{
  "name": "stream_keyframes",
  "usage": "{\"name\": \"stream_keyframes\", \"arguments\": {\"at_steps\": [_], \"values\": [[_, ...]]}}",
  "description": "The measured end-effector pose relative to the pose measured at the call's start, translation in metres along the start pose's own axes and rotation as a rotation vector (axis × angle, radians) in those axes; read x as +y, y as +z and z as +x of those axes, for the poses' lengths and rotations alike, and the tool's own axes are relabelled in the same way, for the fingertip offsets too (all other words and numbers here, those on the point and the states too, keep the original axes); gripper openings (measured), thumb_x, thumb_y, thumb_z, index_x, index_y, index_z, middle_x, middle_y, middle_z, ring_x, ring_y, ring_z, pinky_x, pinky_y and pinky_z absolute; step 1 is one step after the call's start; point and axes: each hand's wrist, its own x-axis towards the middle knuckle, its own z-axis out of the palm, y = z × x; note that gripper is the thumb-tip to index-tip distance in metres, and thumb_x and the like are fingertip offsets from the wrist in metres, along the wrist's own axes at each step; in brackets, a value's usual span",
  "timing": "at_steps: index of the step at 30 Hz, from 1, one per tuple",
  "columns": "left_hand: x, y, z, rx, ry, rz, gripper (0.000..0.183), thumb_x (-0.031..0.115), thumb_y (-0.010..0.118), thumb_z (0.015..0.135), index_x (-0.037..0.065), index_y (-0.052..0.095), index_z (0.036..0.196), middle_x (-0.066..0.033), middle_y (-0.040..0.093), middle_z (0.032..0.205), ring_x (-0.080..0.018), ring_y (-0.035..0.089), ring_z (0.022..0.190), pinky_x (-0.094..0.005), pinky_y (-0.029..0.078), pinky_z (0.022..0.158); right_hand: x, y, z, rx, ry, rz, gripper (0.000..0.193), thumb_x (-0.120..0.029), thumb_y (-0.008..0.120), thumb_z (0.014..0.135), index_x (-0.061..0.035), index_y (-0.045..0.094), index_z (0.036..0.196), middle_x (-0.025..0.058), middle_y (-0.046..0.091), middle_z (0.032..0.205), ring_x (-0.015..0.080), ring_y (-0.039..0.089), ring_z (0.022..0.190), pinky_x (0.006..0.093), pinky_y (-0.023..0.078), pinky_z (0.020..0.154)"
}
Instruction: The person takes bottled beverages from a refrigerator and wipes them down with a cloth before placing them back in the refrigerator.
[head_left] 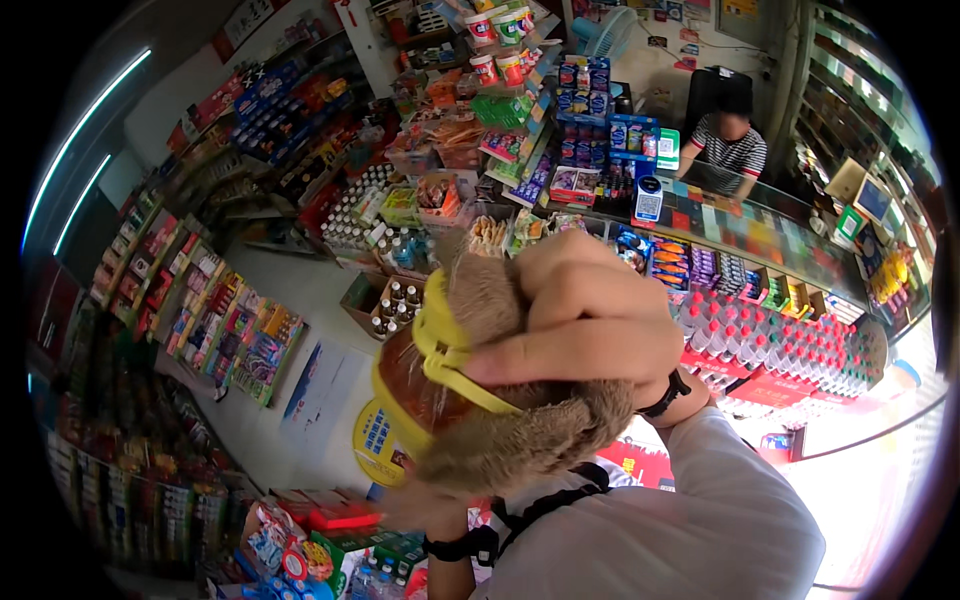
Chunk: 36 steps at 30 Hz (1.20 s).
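Right hand curls closed around a ribbed brown cloth, its thumb pressed by the yellow strap of a yellow-rimmed tub; the blurred left hand sits beneath, its grip impossible to tell. From the right hand, the tub lies toward 8 o'clock; from the left, near 12. Which hand is nearer is uncertain, though the right thumb looks closest. The cloth's lower roll runs 8 to 2 o'clock, partly hiding the tub, whose long axis is unclear. Beyond the tub, dark bottles stand at 12, red-capped bottles at 3, and a glass worktop at 2.
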Motion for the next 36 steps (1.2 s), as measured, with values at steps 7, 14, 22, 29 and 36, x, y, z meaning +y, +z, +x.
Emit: {"name": "stream_keyframes", "arguments": {"at_steps": [7,14,22,29,36], "values": [[-0.047,-0.016,-0.019,-0.381,-0.053,-0.306,0.059,0.049,0.04,0.093,0.008,0.041,0.135,-0.0084,0.046,0.136,-0.0285,0.043,0.126,-0.046,0.033,0.107,0.009,-0.026,-0.034,0.064,0.186,0.574,0.049,-0.02,0.08,0.072,0.001,0.062,0.113,0.0137,0.055,0.11,0.0248,0.056,0.095,0.0321,0.044,0.084],[-0.062,-0.03,-0.034,0.028,-0.109,-0.678,0.074,0.061,0.047,0.086,0.016,0.029,0.143,-0.0096,0.042,0.138,-0.0296,0.046,0.122,-0.0476,0.04,0.1,-0.007,-0.049,-0.023,-0.071,0.257,0.316,0.085,-0.021,0.077,0.075,-0.015,0.024,0.141,0.028,0.046,0.132,0.0417,0.043,0.126,0.0464,0.037,0.101],[-0.047,-0.017,-0.021,0.156,0.084,0.046,0.074,0.069,0.042,0.083,0.021,0.035,0.139,-0.0034,0.042,0.138,-0.0283,0.045,0.122,-0.0498,0.039,0.098,-0.013,-0.026,-0.016,-0.284,0.301,0.15,0.076,-0.016,0.076,0.074,0.0032,0.034,0.135,0.0201,0.052,0.129,0.0343,0.051,0.119,0.0402,0.04,0.101],[-0.005,-0.032,-0.013,0.152,-0.039,0.031,0.074,0.072,0.033,0.083,0.025,0.034,0.14,-0.0001,0.04,0.141,-0.028,0.044,0.124,-0.0546,0.042,0.091,-0.021,0.003,-0.017,-0.143,0.246,-0.115,0.051,-0.019,0.071,0.075,-0.0016,0.056,0.121,0.0146,0.062,0.114,0.0251,0.064,0.095,0.0279,0.052,0.075],[0.035,-0.071,0.009,-0.028,-0.021,0.123,0.067,0.066,0.03,0.089,0.025,0.031,0.142,-0.0025,0.04,0.141,-0.0292,0.042,0.126,-0.0569,0.038,0.096,-0.042,0.052,-0.012,-0.161,0.611,-0.391,0.033,-0.01,0.072,0.065,-0.0037,0.062,0.095,0.0145,0.063,0.076,0.0321,0.063,0.069,0.0359,0.05,0.061]]}}
